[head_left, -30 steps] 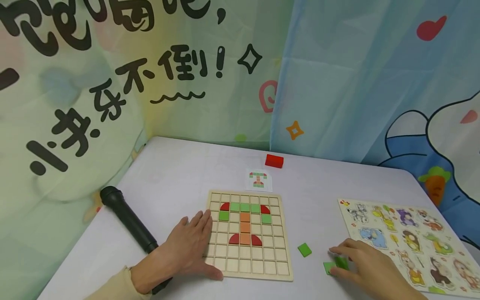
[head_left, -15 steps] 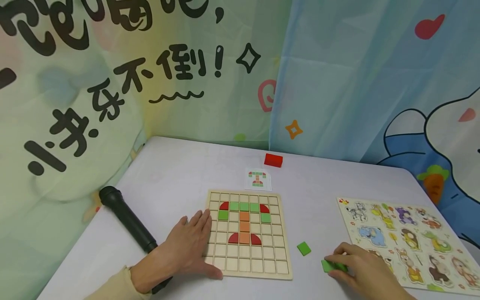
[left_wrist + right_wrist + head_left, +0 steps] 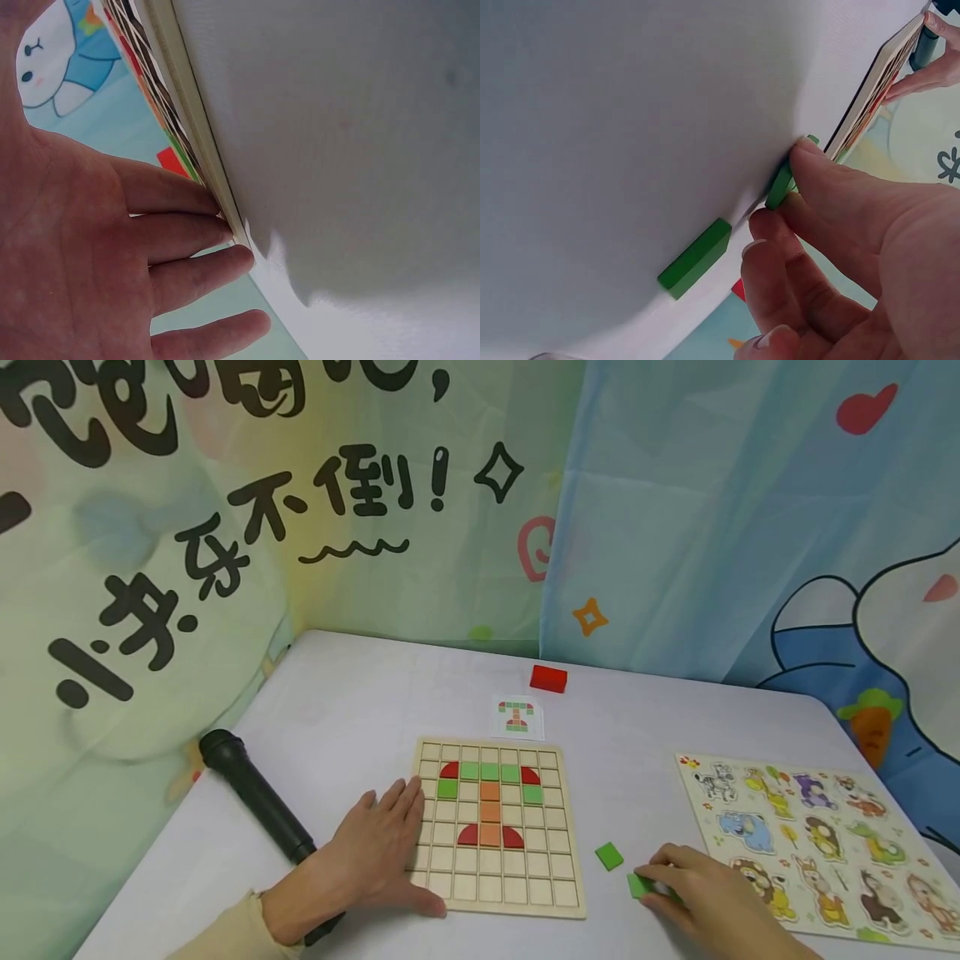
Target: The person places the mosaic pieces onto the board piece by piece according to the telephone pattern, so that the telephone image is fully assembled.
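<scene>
My left hand (image 3: 378, 852) lies with fingers straight against the left edge of a wooden grid board (image 3: 517, 889). In the left wrist view its fingertips (image 3: 217, 231) meet the board's side. Red, green and orange pieces form a pattern on the grid. Right of the board, my right hand (image 3: 708, 893) pinches a green square tile (image 3: 780, 186) between thumb and index finger, close over the table. A second green tile (image 3: 696, 259) lies near the other fingers, mostly hidden by the hand in the head view. A third green tile (image 3: 609, 856) lies between hand and board.
Behind the board lie a small pattern card (image 3: 517, 717) and a red block (image 3: 549, 678). A black microphone (image 3: 258, 793) lies at the left, partly under the left forearm. An animal puzzle board (image 3: 795, 793) lies at the right. Printed curtains (image 3: 712, 527) hang behind the table.
My right hand has moved left over the green tiles and now pinches one, which has shifted slightly towards the board. The left hand stays at the board's edge.
</scene>
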`<state>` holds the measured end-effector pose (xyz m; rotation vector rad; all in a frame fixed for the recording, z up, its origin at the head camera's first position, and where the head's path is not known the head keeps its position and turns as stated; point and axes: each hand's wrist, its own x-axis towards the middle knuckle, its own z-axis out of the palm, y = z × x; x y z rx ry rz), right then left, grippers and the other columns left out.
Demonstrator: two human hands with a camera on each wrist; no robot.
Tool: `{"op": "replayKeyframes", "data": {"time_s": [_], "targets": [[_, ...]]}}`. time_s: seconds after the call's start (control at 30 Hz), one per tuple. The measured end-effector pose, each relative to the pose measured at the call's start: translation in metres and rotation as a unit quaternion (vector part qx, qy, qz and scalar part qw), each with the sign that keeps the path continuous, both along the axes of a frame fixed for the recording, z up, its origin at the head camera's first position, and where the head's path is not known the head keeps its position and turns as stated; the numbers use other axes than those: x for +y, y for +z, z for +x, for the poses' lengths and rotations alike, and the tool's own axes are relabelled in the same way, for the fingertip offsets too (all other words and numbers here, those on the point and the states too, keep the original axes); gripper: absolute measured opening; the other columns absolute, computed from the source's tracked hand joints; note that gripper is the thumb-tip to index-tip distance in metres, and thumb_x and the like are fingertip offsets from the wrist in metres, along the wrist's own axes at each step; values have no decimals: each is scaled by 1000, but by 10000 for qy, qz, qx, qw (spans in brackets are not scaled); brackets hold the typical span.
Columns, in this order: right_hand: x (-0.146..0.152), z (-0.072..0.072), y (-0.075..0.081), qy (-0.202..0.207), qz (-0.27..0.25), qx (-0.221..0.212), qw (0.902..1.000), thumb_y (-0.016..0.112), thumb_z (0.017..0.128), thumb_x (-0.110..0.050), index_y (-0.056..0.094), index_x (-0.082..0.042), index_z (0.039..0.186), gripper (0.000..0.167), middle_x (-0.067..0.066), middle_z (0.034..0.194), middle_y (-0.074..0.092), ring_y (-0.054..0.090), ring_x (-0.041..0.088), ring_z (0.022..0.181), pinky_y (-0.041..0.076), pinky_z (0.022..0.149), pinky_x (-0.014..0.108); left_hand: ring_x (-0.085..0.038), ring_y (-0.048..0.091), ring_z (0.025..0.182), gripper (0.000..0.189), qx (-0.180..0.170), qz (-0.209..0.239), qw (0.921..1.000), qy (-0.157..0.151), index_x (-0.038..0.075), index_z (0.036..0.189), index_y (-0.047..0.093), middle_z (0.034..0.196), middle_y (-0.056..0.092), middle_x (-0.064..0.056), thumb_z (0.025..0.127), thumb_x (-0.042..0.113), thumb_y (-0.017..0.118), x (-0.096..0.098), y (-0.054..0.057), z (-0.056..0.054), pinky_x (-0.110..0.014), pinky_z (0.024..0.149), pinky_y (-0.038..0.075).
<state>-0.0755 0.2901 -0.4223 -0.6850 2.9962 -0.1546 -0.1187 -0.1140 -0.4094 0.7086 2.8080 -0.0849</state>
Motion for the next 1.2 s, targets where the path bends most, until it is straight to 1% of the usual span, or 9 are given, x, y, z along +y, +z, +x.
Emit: {"op": "replayKeyframes", "data": {"time_s": [0.1,0.2,0.37,0.43,0.63,0.87,0.93,1.03,1.2], "targets": [[-5,-1,3,-58,29,-46,10000,83,84,-37,80,-24,101,22,-17,91,61,47,-8,73,42,58,18,-30,37,154,139,-21,-24,10000,-2,2,158,36,168,32,-14,61,99,58,0,1,-1,-52,115,42],[-12,-3,8,-53,20,89,9999,84,83,-37,80,-25,101,22,-18,91,62,48,-8,74,44,60,17,-31,37,154,140,-32,-23,10000,6,2,158,35,168,32,-15,60,100,58,-1,1,-2,-53,115,41],[-32,-8,19,397,-186,718,9965,86,81,-32,80,-25,101,22,-16,93,65,55,-4,78,50,63,19,-31,37,153,140,-20,-20,10000,21,2,158,36,168,33,-15,60,99,59,-1,1,-1,-53,115,42],[-44,-11,23,585,-274,882,9940,86,81,-32,80,-24,100,22,-16,94,65,57,-2,79,50,63,20,-31,37,153,139,-13,-17,10000,25,2,158,37,168,33,-15,60,99,59,-2,1,-1,-52,115,42],[-88,-20,28,1071,-552,883,9888,85,83,-33,80,-21,99,21,-11,92,65,53,0,78,47,62,18,-31,37,153,140,-35,64,10000,58,1,157,37,168,33,-15,59,98,61,-2,1,-1,-53,115,42],[-140,-31,30,1706,-570,1102,9775,84,84,-33,79,-19,96,19,-9,86,66,56,5,77,50,64,19,-31,37,154,139,-62,109,9999,60,2,157,37,168,33,-14,60,98,61,-2,0,-1,-53,115,42],[-150,-34,30,1820,-558,1124,9753,84,85,-34,79,-19,95,19,-8,85,65,55,5,76,49,64,19,-31,38,153,138,-59,137,9999,41,2,157,37,168,33,-15,61,98,61,-2,0,-1,-54,115,42],[-163,-38,30,1905,-462,1030,9752,83,86,-36,78,-19,95,19,-8,83,64,52,5,74,48,64,19,-31,38,153,138,-52,147,9999,25,2,157,37,167,33,-15,61,98,61,-2,1,-1,-54,114,42],[-176,-42,21,1991,-221,873,9758,82,87,-37,78,-20,93,18,-7,83,64,53,6,74,47,64,20,-31,38,153,138,-11,43,10000,-7,2,157,37,168,33,-14,61,99,59,-1,1,-1,-53,114,42]]}}
